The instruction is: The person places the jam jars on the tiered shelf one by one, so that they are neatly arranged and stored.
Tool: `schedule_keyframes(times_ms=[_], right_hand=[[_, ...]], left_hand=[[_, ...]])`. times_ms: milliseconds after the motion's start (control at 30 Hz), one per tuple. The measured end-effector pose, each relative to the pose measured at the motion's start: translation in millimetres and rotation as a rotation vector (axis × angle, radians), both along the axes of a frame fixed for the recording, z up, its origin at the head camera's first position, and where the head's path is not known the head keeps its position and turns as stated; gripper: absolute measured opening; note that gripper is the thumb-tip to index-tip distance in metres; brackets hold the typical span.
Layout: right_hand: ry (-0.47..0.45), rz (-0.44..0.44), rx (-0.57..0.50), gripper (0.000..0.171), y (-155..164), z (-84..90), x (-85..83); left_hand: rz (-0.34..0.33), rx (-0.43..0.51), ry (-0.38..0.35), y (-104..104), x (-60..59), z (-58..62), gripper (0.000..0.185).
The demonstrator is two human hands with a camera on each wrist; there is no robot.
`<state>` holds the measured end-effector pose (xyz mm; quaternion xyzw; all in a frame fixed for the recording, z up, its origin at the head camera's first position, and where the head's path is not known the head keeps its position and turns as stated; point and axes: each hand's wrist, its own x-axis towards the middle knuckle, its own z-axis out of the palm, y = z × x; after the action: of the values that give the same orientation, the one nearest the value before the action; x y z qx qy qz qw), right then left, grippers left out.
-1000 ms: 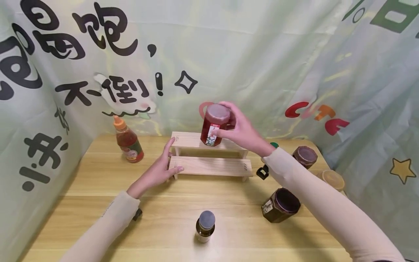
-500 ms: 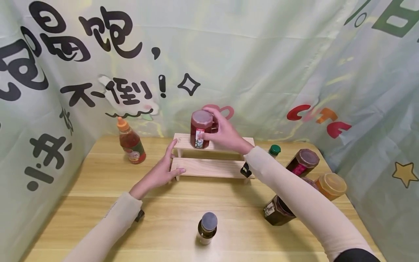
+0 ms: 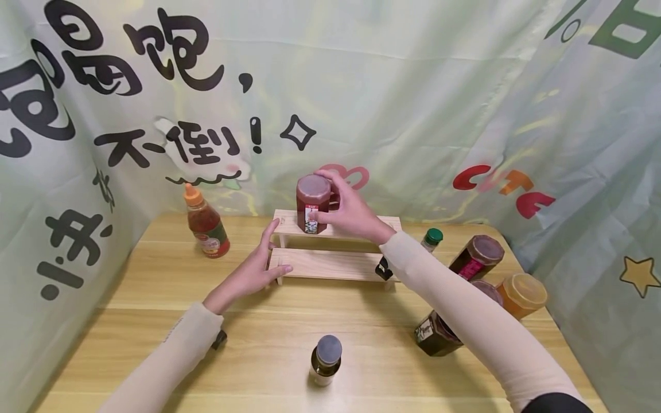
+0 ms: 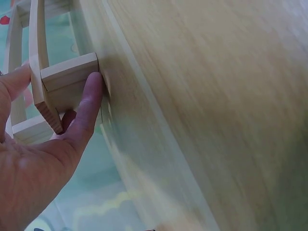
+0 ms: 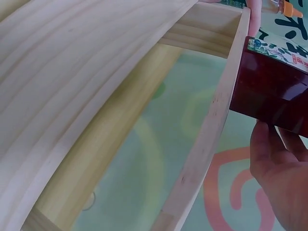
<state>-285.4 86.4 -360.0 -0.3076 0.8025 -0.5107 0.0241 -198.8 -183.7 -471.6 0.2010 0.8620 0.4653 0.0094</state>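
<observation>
Head feed, looking down at a wooden table [image 3: 258, 355]. I have the right hand [image 3: 353, 211] on a dark red jar [image 3: 304, 201], gripping it from the right side: thumb across the label [image 3: 311, 219], fingers bent round behind. Jar upright at the left part of the upper board [image 3: 288, 222] of a two-step wooden shelf [image 3: 330, 268]; I cannot tell if its base bears fully on the wood. My right-wrist feed shows its glossy side close against the board's long edge.

Left hand [image 3: 254, 268] at the shelf's left end: thumb and forefinger spread wide, thumb against the lower step, forefinger up at the upper one. Left-wrist feed: a finger curls behind the lower step, so I read a hold on the shelf.

Around: sauce bottle [image 3: 207, 229], orange cap, far left. Small dark-capped bottle [image 3: 326, 361] nearest me. Right side: green-capped bottle [image 3: 432, 238], pink-labelled jar [image 3: 476, 258], amber jar [image 3: 521, 295]; a black jar [image 3: 435, 337], partly behind the right sleeve [image 3: 459, 312].
</observation>
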Motion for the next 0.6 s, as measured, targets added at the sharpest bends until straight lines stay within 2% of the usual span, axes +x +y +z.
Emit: schedule_keyframes(times_ms=[367, 467, 600], right_hand=[[-0.063, 0.005, 0.018, 0.095, 5, 1.0, 2.2], [-0.095, 0.015, 0.004, 0.097, 9, 7.4, 3.6], [-0.121, -0.025, -0.047, 0.093, 19, 22.5, 12.7]], left_hand=[[-0.004, -0.011, -0.010, 2, -0.1, 1.4, 0.112], [0.006, -0.014, -0.016, 2, -1.0, 1.3, 0.113], [0.010, -0.017, -0.018, 1, -0.8, 0.1, 0.114]])
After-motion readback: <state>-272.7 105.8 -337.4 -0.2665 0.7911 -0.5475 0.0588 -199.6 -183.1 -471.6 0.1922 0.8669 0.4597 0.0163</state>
